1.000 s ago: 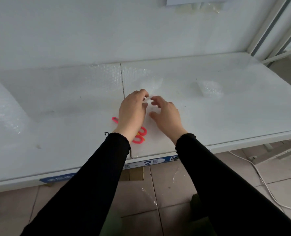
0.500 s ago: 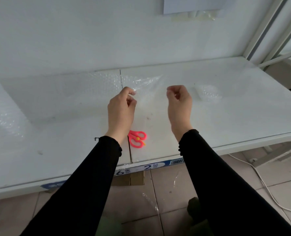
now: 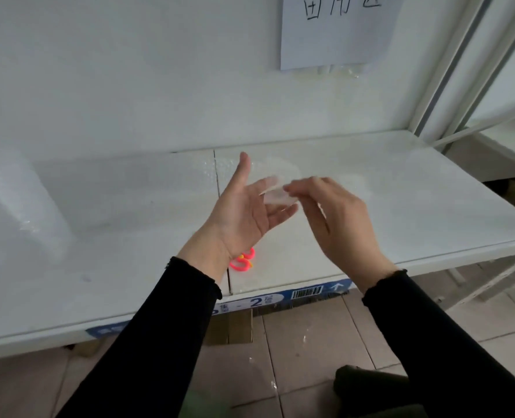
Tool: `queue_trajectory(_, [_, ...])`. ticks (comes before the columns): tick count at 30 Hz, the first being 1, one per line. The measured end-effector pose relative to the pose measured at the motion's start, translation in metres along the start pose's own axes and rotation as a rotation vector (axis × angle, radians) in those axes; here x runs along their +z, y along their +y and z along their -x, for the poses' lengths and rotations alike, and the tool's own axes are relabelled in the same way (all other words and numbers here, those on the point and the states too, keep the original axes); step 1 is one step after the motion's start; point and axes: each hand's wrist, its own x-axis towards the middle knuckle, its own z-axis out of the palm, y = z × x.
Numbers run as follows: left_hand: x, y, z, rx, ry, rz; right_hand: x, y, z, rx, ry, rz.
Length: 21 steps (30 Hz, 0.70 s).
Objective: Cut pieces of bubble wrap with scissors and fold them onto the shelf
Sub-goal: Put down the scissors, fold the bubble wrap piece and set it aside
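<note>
left hand (image 3: 240,213) palm up above the shelf (image 3: 407,206), fingers straight, thumb raised; small folded bubble wrap piece (image 3: 277,197) lies across its fingers; right hand (image 3: 339,220) pinches that piece's right edge with its fingertips; pink scissors (image 3: 244,261) flat on the shelf, partly hidden under the left wrist; large bubble wrap sheet (image 3: 114,188) spread on the shelf at left

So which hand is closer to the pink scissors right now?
The left hand: its wrist overlaps the scissors in this view. The right hand is further to the right, pinching the bubble wrap.
</note>
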Motion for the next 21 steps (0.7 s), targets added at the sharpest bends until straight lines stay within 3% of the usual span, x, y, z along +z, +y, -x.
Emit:
queue_trajectory(6, [-0.008, -0.005, 0.013, 0.059, 0.051, 0.113, -0.011, -0.016, 0.030, -0.245, -0.127, 0.063])
queue_trajectory(12, [-0.013, -0.003, 0.015, 0.120, 0.083, 0.137, -0.012, -0.019, 0.044, -0.246, -0.281, 0.087])
queue_trajectory(16, [-0.012, -0.003, 0.018, 0.225, 0.035, 0.097, -0.005, -0.016, 0.049, 0.041, -0.383, 0.023])
queue_trajectory(21, [-0.006, -0.006, 0.016, 0.299, -0.012, 0.118, 0.012, -0.012, 0.043, 0.665, -0.215, -0.340])
